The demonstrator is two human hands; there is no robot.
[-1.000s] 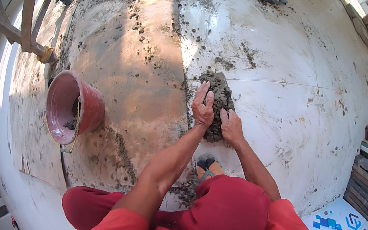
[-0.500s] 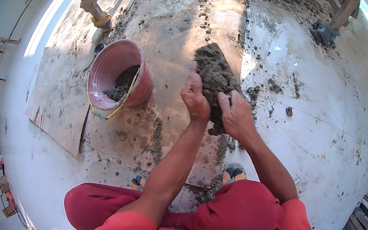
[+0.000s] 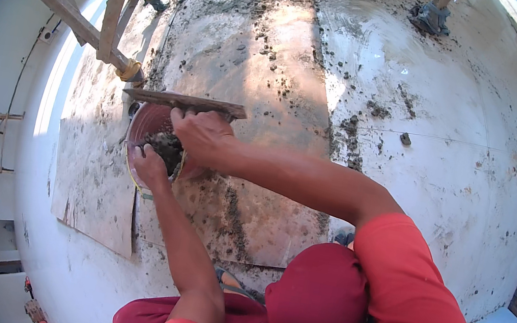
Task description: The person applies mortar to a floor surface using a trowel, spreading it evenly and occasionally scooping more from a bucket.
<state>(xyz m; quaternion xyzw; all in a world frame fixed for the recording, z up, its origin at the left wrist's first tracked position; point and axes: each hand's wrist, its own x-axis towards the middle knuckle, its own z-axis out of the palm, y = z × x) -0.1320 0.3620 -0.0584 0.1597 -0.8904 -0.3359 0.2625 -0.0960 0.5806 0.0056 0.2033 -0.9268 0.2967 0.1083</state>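
Hands apart. Right hand (image 3: 202, 138) clamped on board (image 3: 166, 99), seen edge-on at bucket's (image 3: 151, 117) far rim; board's far face hidden. Left hand (image 3: 152, 168) at bucket's near side, possibly touching dark mix (image 3: 167, 144); grip cannot be told. Bucket's right side partly covered by right hand.

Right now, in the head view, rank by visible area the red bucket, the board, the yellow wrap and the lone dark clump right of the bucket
Red bucket, partly hidden
Board, longer but edge-on
Yellow wrap
Dark clump
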